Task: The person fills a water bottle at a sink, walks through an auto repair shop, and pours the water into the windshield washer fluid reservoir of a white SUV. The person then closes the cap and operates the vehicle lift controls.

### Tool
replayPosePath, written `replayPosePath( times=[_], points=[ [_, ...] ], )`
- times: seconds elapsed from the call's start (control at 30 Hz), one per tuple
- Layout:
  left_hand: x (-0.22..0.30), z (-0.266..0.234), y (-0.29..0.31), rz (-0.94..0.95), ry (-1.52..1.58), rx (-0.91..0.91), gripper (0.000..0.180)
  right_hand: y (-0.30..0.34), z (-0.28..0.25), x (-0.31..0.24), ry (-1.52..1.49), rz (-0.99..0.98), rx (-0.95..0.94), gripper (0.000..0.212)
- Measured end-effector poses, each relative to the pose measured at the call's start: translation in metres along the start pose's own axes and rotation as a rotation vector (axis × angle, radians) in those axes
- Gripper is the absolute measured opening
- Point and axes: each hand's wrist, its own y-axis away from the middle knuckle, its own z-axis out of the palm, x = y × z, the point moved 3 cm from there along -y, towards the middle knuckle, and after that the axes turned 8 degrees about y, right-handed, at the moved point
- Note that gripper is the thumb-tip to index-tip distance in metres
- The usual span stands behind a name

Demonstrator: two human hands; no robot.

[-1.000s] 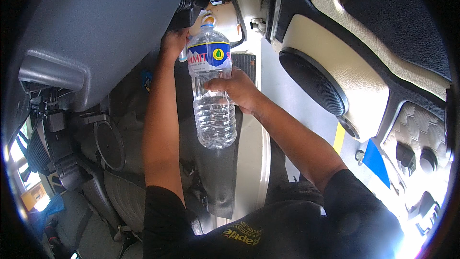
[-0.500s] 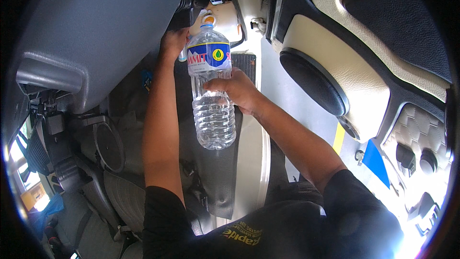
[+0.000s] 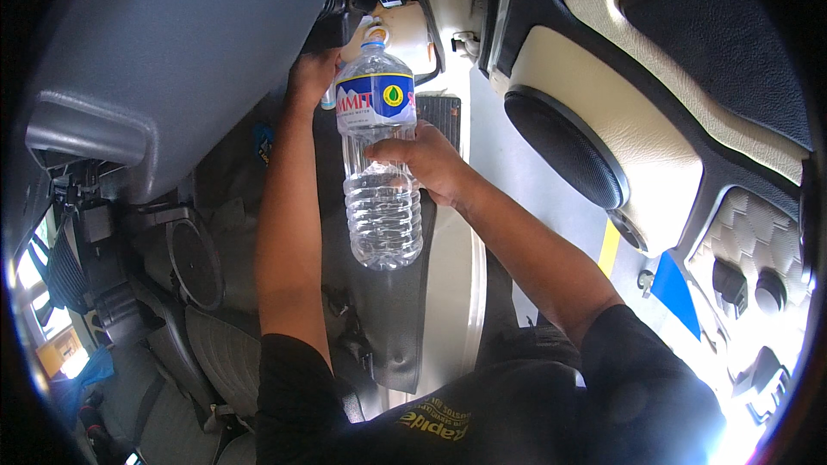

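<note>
Beside an open vehicle door [image 3: 650, 142], the right hand [image 3: 431, 164] grasps a clear bottle [image 3: 383, 220], contents hard to judge, its neck at a pale reservoir [image 3: 415, 34], while the left hand [image 3: 313, 79] reaches alongside, its grip impossible to tell.

Glare bleaches the lower door panel [image 3: 748, 228] while the footwell [image 3: 228, 176] sits in shadow.

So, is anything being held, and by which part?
The right hand holds the clear plastic bottle around its middle, just below the label. Whether the left hand holds anything cannot be told.
</note>
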Motion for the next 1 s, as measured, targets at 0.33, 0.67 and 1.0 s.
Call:
replayPosePath(
  times=[0.33, 0.67, 1.0],
  points=[
    [0.002, 0.0, 0.0, -0.134, 0.048, -0.056, 0.058, -0.001, -0.001, 0.002, -0.042, -0.003, 0.003, 0.039],
    [0.0, -0.002, 0.0, -0.013, 0.223, 0.032, 0.049, 0.001, 0.001, 0.003, -0.044, -0.023, -0.005, 0.039],
    [0.003, 0.0, -0.002, -0.068, 0.168, 0.01, 0.061, -0.001, 0.001, 0.003, -0.057, -0.015, -0.018, 0.038]
  ],
)
